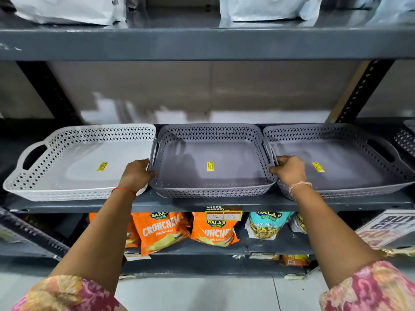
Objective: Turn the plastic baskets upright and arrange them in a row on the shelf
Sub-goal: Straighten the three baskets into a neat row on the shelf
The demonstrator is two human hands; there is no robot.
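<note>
Three shallow perforated plastic baskets stand upright side by side on the grey metal shelf. The left basket is white; the middle basket and the right basket are grey. Each has a yellow sticker on its floor. My left hand grips the left handle edge of the middle basket. At that basket's right handle edge my right hand is closed on the rim, partly over the right basket's rim. The middle basket's front edge overhangs the shelf lip slightly.
A dark basket shows at the far right edge. Black slotted uprights flank the bay. White bags sit on the shelf above. Orange and teal snack packets fill the shelf below, behind a price tag.
</note>
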